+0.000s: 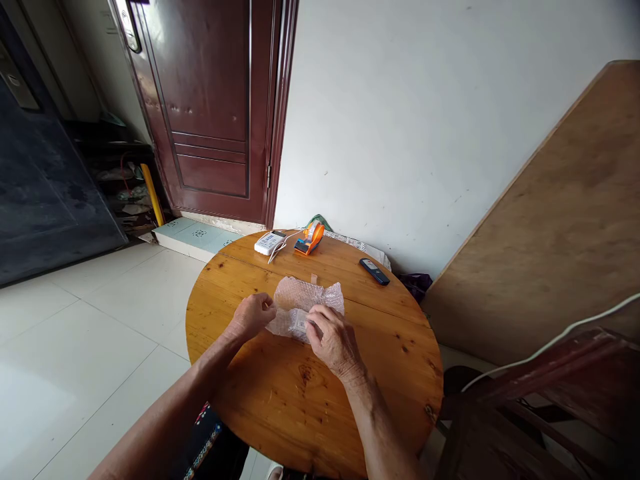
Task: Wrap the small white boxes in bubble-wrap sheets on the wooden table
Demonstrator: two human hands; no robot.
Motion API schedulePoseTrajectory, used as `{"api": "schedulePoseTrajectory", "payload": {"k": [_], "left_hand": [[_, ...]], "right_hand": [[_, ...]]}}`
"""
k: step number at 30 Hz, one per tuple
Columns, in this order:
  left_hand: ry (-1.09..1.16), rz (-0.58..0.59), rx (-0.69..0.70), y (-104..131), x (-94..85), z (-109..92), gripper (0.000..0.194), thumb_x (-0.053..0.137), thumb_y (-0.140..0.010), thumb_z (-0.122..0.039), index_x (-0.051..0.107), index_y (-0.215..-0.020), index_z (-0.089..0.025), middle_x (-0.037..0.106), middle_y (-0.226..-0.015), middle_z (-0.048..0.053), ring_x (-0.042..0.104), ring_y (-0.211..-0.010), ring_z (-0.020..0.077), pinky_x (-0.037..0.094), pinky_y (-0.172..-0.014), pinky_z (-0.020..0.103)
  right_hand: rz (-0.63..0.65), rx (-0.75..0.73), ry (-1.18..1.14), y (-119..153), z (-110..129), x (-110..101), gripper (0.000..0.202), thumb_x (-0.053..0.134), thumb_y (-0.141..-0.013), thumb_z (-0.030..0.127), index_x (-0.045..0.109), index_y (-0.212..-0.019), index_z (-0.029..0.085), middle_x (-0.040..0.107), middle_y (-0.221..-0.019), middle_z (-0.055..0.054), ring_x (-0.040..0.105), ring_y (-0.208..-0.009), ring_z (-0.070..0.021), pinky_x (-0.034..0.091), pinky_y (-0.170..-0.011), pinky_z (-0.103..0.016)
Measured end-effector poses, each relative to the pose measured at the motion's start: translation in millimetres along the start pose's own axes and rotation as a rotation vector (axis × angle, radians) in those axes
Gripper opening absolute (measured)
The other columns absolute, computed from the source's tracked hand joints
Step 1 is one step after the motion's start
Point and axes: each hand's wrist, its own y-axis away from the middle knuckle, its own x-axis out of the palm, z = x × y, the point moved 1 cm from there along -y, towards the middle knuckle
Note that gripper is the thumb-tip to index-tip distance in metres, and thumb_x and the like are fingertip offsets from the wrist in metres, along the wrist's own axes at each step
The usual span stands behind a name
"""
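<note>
A sheet of clear, pinkish bubble wrap (300,291) lies spread on the round wooden table (305,407). On its near half sits a small transparent packet (299,321) with a pale label, partly covered by my right fingers. My left hand (253,315) pinches the left edge of the wrap with thumb and fingers together. Curled over the right side of the packet, my right hand (331,337) has its fingers closed at the wrap's near edge. What exactly lies under the right fingertips is hidden.
Toward the back of the table stand a white device with a cable (271,243) and an orange tape dispenser (310,238). A dark remote control (374,271) lies at the right. Behind are a white wall and a dark red door (210,100); a wooden board (560,200) leans at the right.
</note>
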Motion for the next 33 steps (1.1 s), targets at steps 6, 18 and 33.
{"api": "schedulePoseTrajectory", "payload": {"k": [6, 18, 33], "left_hand": [[0.326, 0.059, -0.042, -1, 7.4, -6, 0.005, 0.055, -0.073, -0.02, 0.056, -0.07, -0.016, 0.049, -0.056, -0.006, 0.044, -0.049, 0.0077, 0.034, -0.049, 0.019], [0.648, 0.16, -0.114, 4, 12.8, -27, 0.03, 0.072, -0.066, -0.039, 0.054, -0.069, -0.015, 0.057, -0.054, -0.003, 0.053, -0.041, 0.0085, 0.04, -0.036, 0.018], [0.722, 0.103, -0.11, 0, 19.0, -26, 0.034, 0.074, -0.066, -0.041, 0.053, -0.069, -0.015, 0.055, -0.054, -0.005, 0.053, -0.043, 0.0082, 0.044, -0.042, 0.018]], "right_hand": [[0.006, -0.003, 0.004, 0, 0, 0, 0.013, 0.053, -0.086, 0.013, 0.064, -0.083, 0.019, 0.067, -0.09, -0.007, 0.06, -0.083, -0.0202, 0.047, -0.078, -0.032], [0.003, -0.002, 0.022, -1, 2, -2, 0.015, 0.053, -0.086, 0.012, 0.064, -0.083, 0.021, 0.067, -0.089, -0.006, 0.06, -0.082, -0.0199, 0.047, -0.077, -0.031], [0.014, 0.007, 0.014, -1, 4, -3, 0.016, 0.052, -0.088, 0.011, 0.064, -0.081, 0.02, 0.066, -0.09, -0.006, 0.06, -0.082, -0.0195, 0.046, -0.077, -0.031]]}}
